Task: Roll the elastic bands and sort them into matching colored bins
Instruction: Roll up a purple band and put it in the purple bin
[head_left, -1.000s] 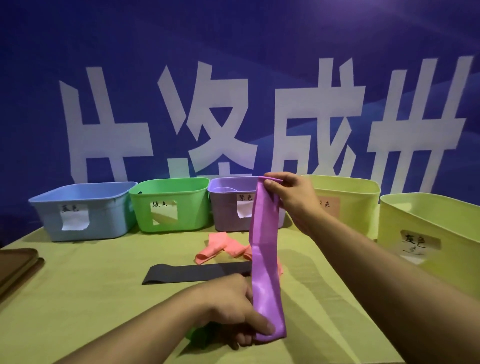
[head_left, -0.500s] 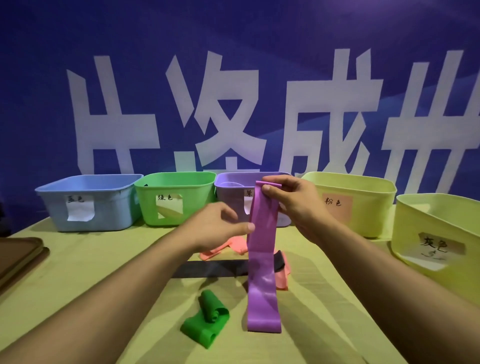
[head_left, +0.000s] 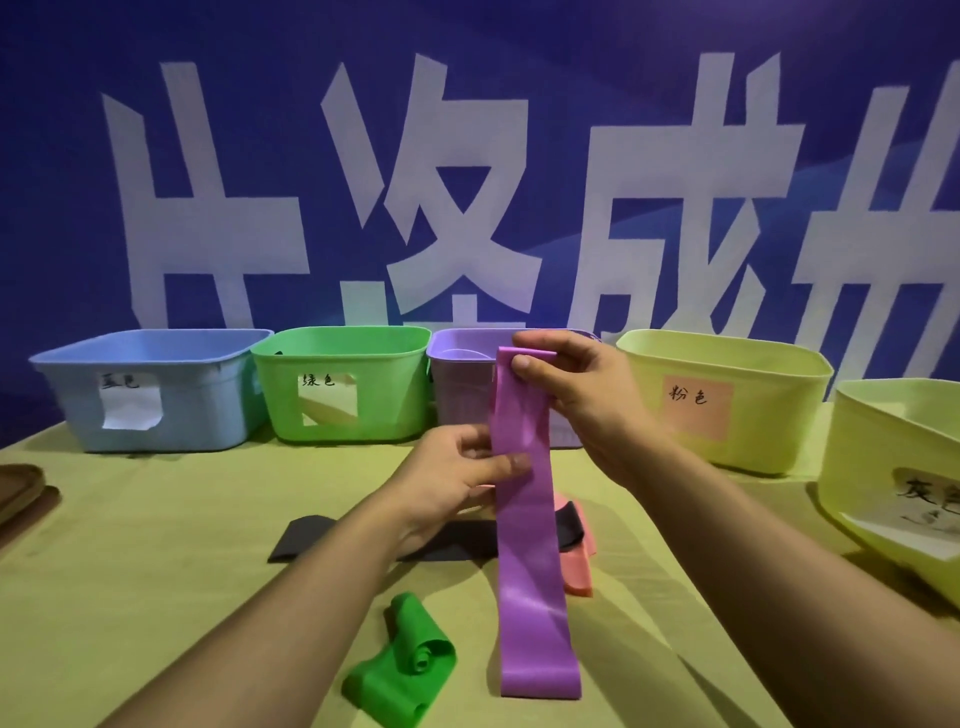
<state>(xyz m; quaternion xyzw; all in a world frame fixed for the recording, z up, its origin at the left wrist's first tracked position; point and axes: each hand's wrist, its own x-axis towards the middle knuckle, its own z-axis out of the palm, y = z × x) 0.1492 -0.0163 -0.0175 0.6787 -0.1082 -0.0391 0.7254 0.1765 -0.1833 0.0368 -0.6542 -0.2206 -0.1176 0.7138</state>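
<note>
The left hand (head_left: 457, 483), off the band's bottom a second ago, now pinches the purple elastic band (head_left: 527, 519) mid-length; the right hand (head_left: 569, 384) still pinches its top.

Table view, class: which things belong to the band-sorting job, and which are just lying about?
Job:
purple band, held by left hand and right hand
green band
black band
pink band
purple bin
green bin
blue bin
two yellow bins

Lying about:
brown tray

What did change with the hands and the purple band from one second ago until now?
The left hand let go of the purple band's bottom end, rose, and now pinches it near the middle. The freed bottom hangs down. The right hand still pinches the top. The green band, black band and purple bin stayed.
</note>
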